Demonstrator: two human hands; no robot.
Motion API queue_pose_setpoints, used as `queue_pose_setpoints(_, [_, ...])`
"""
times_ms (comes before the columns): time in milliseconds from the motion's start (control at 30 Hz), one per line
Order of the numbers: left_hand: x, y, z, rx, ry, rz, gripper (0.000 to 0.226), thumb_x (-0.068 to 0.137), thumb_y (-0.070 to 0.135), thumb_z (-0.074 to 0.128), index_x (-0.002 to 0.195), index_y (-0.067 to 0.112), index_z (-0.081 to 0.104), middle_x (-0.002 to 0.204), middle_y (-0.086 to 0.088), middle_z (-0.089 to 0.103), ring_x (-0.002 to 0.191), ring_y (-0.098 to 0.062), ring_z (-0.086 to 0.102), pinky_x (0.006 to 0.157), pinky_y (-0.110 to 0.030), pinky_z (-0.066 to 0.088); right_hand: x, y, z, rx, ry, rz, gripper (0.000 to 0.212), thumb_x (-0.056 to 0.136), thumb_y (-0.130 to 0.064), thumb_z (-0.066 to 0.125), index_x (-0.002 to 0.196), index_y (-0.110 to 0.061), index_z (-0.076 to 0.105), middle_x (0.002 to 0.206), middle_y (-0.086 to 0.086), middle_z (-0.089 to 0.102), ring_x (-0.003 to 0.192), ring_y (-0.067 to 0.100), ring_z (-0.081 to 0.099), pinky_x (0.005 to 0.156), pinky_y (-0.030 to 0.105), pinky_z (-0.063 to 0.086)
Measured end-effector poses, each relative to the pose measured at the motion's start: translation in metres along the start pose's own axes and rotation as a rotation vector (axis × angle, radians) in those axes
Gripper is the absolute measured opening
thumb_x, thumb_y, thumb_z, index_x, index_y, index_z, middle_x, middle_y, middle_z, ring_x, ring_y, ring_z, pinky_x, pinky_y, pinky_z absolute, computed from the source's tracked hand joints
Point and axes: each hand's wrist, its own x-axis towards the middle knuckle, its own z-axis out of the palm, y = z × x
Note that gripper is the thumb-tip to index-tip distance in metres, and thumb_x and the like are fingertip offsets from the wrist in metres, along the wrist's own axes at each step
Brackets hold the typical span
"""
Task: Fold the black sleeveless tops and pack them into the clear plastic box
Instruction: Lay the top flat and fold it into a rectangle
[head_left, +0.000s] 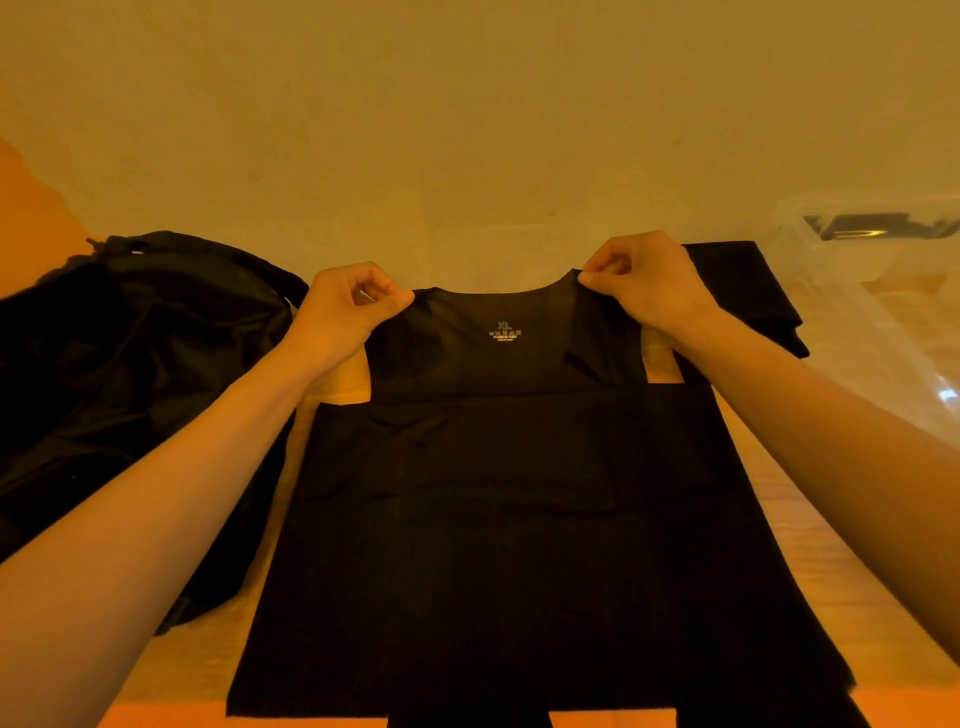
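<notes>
Pile: Well to the left of our left hand, we see a pile (130, 364) of black cloth crumpled on the table (857, 561). We cannot tell how many pieces are in it.
Left hand: Our left hand (348, 306) pinches one shoulder strap of the top between thumb and forefinger, with the other fingers curled in.
Top: The top (519, 493) lies spread flat on the table between our hands and nearer to us than both. Its neckline is stretched from one hand to the other and its hem is toward us. A pale XL print (505, 331) sits just below the neckline, midway between the hands.
Right hand: Our right hand (644, 286) pinches the other shoulder strap at the thumb and fingertips, fingers curled, knuckles up.
Folded top: Just beyond and to the right of our right hand, a folded top (748, 291) lies flat on the table, partly hidden by the wrist.
Box: Farther right of that hand the box (883, 312) stands on the table. We see something dark at its far rim but cannot tell what it is.
</notes>
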Motion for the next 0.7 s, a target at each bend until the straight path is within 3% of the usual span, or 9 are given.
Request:
queue_pose_setpoints(167, [-0.029,0.011,-0.011,0.035,0.012,0.097,0.018,0.091,0.025,0.075,0.093,0.007,0.074,0.093,-0.01,0.072,0.078,-0.003,0.059,0.075,-0.014,0.046,-0.031,0.003,-0.014,0.018,-0.005,-0.095,0.01,0.091,-0.026,0.073,0.1,-0.022,0.074,0.089,-0.01,0.069,0.084,0.0,0.063,0.073,0.011,0.045])
queue_pose_setpoints(300, [-0.06,0.015,-0.017,0.049,-0.012,0.165,0.009,0.089,0.022,0.076,0.088,0.013,0.074,0.086,0.001,0.072,0.08,-0.01,0.064,0.081,-0.023,0.049,-0.06,0.007,-0.025,0.006,0.006,-0.241,0.006,0.09,-0.026,0.073,0.097,-0.027,0.073,0.086,-0.017,0.067,0.08,-0.007,0.064,0.069,0.006,0.047])
queue_pose_setpoints(367, [-0.077,0.014,-0.02,0.062,-0.027,0.221,0.005,0.087,0.022,0.076,0.085,0.018,0.073,0.085,0.007,0.071,0.082,-0.009,0.065,0.081,-0.019,0.05,-0.075,0.01,-0.029,-0.015,-0.025,-0.334,0.009,0.09,-0.023,0.074,0.096,-0.028,0.072,0.089,-0.018,0.066,0.084,-0.007,0.062,0.072,0.003,0.045])
queue_pose_setpoints(567, [-0.114,0.003,-0.024,0.154,-0.241,0.353,0.01,0.08,0.029,0.078,0.086,0.022,0.077,0.087,0.006,0.068,0.085,-0.012,0.066,0.083,-0.023,0.053,-0.113,0.026,-0.031,-0.099,-0.209,-0.551,0.021,0.085,-0.033,0.07,0.102,-0.023,0.077,0.094,-0.016,0.068,0.091,0.003,0.065,0.08,0.013,0.049])
queue_pose_setpoints(700, [-0.128,-0.013,-0.018,0.289,-0.379,0.442,0.02,0.086,0.051,0.072,0.09,0.032,0.078,0.091,0.015,0.066,0.088,-0.011,0.065,0.082,-0.031,0.052,-0.133,0.04,-0.027,-0.103,-0.297,-0.547,0.023,0.084,-0.035,0.069,0.102,-0.024,0.078,0.095,-0.02,0.067,0.094,0.0,0.066,0.082,0.012,0.051])
